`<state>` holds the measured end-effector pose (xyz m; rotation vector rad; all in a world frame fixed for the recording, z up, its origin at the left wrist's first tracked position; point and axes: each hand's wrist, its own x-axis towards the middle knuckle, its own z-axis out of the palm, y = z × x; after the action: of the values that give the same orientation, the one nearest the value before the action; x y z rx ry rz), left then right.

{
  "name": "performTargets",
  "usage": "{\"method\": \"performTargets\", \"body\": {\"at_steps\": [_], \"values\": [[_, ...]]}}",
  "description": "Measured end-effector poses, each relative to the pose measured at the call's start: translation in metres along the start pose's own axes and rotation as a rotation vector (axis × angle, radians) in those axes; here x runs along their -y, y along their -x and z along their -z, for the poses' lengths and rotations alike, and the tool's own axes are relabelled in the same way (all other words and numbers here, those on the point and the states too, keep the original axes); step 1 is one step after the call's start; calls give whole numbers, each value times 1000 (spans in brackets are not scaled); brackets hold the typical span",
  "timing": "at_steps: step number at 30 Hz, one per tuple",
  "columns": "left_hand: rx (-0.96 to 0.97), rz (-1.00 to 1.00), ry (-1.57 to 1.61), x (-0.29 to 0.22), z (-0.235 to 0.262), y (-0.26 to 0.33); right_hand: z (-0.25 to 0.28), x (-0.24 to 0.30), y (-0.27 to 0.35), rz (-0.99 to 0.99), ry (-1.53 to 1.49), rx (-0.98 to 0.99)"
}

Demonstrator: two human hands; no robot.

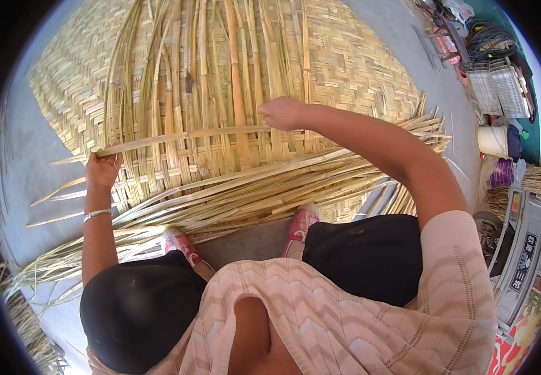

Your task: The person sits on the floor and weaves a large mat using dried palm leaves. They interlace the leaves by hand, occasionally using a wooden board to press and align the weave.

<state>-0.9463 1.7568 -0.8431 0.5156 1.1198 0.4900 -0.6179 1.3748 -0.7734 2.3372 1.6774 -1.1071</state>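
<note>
Between my two hands a flat, pale reed strip (183,135) runs crosswise over the raised lengthwise strips (236,69) of a large woven reed mat (370,69). At its left end my left hand (103,167) pinches the strip near the mat's left edge; a bracelet circles that wrist. My right hand (282,114) is closed in a fist around the other end, right of the mat's middle. The lengthwise strips lie loose on the far side, and below the held strip they pass into the weave. Part of the strip's right end is hidden in my fist.
A long bundle of loose reeds (239,190) lies across the near edge, just beyond my shoes (298,231). Grey floor (33,187) surrounds the mat. At the right stand a white bucket (493,141), wire racks (499,87), coiled black cable (490,40) and a grey metal vehicle part (520,256).
</note>
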Motion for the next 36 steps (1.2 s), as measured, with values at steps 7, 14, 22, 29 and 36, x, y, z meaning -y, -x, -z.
{"method": "performTargets", "body": {"at_steps": [7,14,22,29,36], "values": [[226,-119,-16,-9,-63,28,-19,12,-14,-50,-80,95],[267,-249,-499,-26,-179,39,-20,23,-14,-116,-41,-55],[837,-418,-1817,21,-271,9,-25,25,-21,-207,-94,-168],[1247,-321,-1964,135,-284,24,-26,12,-20,-289,-327,-323],[534,-27,-1229,179,-291,28,-33,0,-20,-349,-530,-353]]}}
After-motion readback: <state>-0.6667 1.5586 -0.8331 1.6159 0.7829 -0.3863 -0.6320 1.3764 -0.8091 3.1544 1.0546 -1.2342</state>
